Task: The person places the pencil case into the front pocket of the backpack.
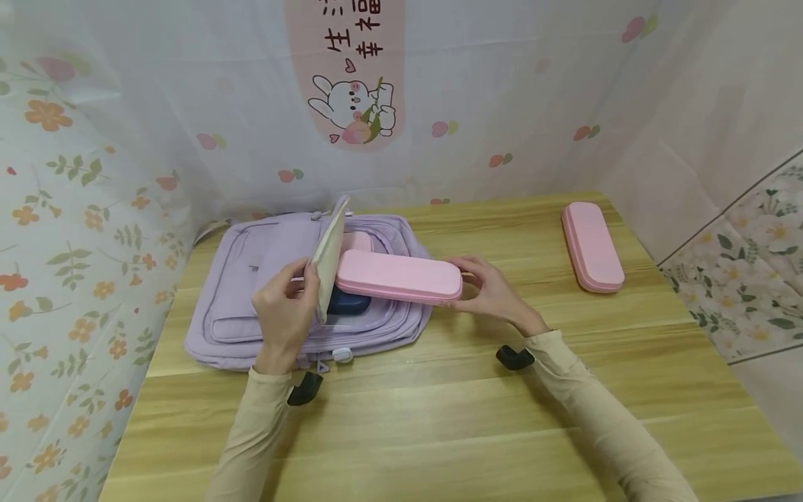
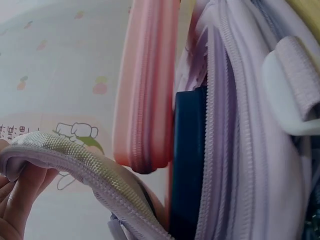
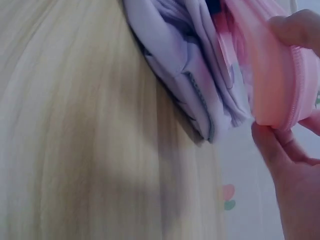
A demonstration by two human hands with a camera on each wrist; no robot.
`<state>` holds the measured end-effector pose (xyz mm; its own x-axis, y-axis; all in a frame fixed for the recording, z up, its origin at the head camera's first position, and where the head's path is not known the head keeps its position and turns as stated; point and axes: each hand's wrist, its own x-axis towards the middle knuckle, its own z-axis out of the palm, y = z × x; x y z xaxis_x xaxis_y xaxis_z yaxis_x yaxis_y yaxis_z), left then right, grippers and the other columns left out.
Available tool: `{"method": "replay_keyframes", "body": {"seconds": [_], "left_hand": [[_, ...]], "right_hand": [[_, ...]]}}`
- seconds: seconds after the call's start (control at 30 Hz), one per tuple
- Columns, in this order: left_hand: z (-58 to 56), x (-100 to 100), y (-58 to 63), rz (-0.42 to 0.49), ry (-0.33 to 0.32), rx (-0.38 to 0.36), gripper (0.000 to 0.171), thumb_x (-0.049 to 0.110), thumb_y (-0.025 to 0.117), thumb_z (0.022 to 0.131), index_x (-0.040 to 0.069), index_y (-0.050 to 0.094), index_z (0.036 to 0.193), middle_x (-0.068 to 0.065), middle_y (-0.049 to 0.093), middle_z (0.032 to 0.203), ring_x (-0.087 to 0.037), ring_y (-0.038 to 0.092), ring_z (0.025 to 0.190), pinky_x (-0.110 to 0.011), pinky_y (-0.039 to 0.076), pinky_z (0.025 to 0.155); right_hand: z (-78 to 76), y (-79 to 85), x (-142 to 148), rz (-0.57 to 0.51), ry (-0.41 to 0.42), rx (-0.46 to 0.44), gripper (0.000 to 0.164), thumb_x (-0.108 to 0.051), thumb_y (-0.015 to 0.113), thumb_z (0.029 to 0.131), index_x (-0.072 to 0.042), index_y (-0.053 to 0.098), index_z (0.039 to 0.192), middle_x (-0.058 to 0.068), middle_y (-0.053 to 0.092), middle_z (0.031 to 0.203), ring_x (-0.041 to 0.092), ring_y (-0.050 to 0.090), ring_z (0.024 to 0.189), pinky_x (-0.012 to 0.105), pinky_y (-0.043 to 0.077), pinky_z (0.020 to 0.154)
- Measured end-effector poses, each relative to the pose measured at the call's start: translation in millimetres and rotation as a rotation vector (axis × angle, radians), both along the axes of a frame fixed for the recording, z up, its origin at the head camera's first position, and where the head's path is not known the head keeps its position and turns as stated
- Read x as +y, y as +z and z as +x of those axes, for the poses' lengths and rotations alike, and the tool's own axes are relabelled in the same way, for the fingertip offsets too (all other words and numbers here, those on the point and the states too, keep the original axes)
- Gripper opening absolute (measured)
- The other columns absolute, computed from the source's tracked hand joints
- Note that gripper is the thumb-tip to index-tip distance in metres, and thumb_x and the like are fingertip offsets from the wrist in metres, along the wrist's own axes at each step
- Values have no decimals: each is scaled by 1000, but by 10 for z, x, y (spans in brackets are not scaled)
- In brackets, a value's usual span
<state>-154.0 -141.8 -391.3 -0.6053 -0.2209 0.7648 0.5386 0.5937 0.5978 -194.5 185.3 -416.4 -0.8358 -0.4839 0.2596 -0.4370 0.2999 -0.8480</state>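
A lilac backpack (image 1: 251, 279) lies flat on the table with its zipped main compartment open. My left hand (image 1: 286, 300) pinches the edge of the lifted backpack flap (image 1: 329, 261), whose pale lining faces right. With fingers and thumb around its right end, my right hand (image 1: 492, 289) grips a pink zippered pencil case (image 1: 401, 274) over the opening. The case's left end reaches in beside the flap. Inside the backpack show a dark blue case (image 2: 189, 155) and another pink item (image 1: 357, 242), both partly covered by the held case.
A second pink pencil case (image 1: 592, 246) lies at the right rear of the wooden table (image 1: 401, 432). A white buckle (image 1: 342, 355) sticks out at the backpack's near side. Printed curtains (image 1: 502, 90) hang behind and at the left.
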Motion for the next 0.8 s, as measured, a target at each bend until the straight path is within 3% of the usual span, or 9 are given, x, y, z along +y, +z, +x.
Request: {"method": "replay_keyframes", "body": {"seconds": [0.2, 0.57, 0.8], "left_hand": [[-10, 24, 73, -23, -2, 34, 14, 4, 61, 81, 0, 72, 90, -12, 70, 75, -19, 64, 50, -6, 48, 50], [-38, 108, 103, -44, -28, 78, 15, 3, 63, 80, 0, 72, 91, -14, 71, 79, -20, 65, 52, -14, 52, 48], [-25, 139, 92, -61, -38, 91, 16, 3, 62, 80, -1, 72, 91, -15, 71, 79, -19, 64, 51, -18, 52, 46]], "right_hand": [[-26, 49, -34, 82, -24, 84, 69, -5, 81, 64, 1, 52, 127, 20, 53, 123, 32, 52, 110, 52, 43, 96], [-106, 58, -164, -39, 5, -69, 67, -2, 80, 65, 9, 48, 123, 20, 55, 121, 31, 54, 110, 44, 44, 99], [-100, 22, -379, -87, 54, -99, 66, -3, 79, 68, 8, 47, 125, 20, 54, 123, 30, 53, 112, 42, 45, 99]]}}
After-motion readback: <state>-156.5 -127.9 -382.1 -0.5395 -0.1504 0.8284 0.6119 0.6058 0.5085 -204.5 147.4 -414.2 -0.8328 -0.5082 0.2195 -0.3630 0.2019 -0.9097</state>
